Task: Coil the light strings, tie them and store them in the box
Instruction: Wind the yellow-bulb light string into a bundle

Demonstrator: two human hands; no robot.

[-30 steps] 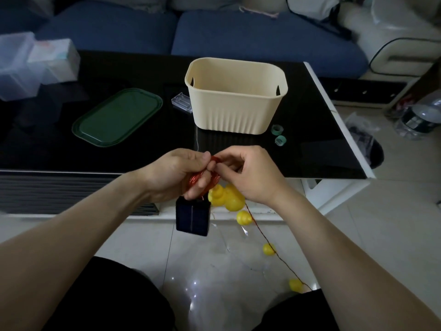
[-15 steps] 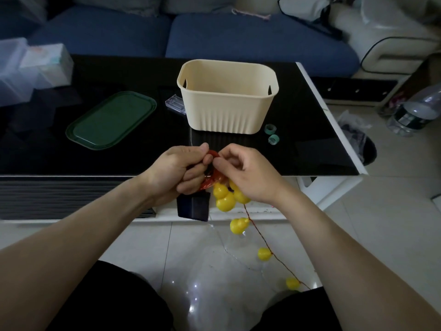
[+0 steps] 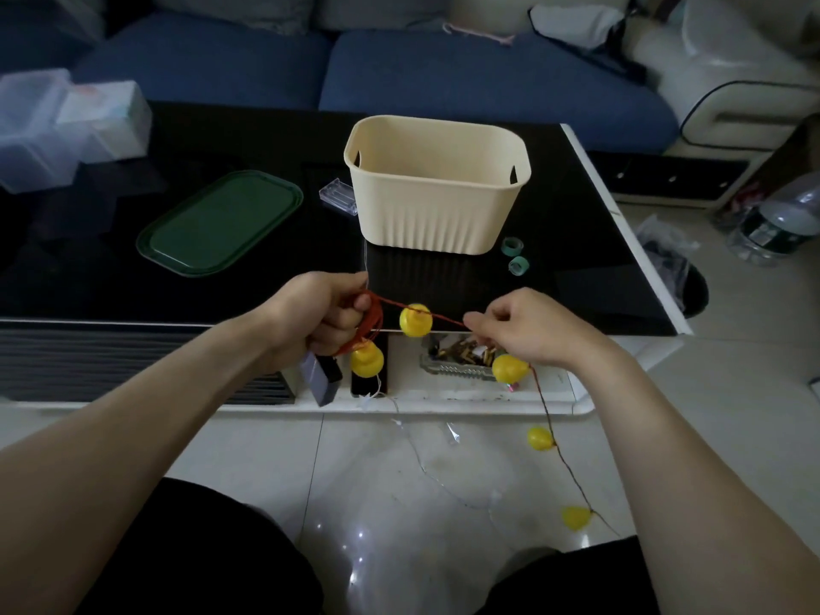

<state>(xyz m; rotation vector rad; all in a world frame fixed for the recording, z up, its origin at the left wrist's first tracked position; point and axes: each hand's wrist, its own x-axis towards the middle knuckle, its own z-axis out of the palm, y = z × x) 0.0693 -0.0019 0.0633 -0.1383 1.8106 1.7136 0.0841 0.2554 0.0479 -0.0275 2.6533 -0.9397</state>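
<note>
The cream box [image 3: 437, 188] is sitting empty on the black table [image 3: 266, 281], waiting. In front of it the left hand [image 3: 324, 317] is clenching the red coil plus the dangling battery pack [image 3: 320, 378], while the right hand [image 3: 528, 328] is pinching the light string [image 3: 439, 318] taut. Looks thin, floppy and tangle-prone, so I'd be grabbing wire between the yellow bulbs [image 3: 415, 320], not the bulbs.

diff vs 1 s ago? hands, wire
Right hand moved right, away from the left hand, drawing a stretch of red wire with a yellow bulb taut between them. Left hand keeps its grip on the coil. Cream box and green lid unchanged.
</note>
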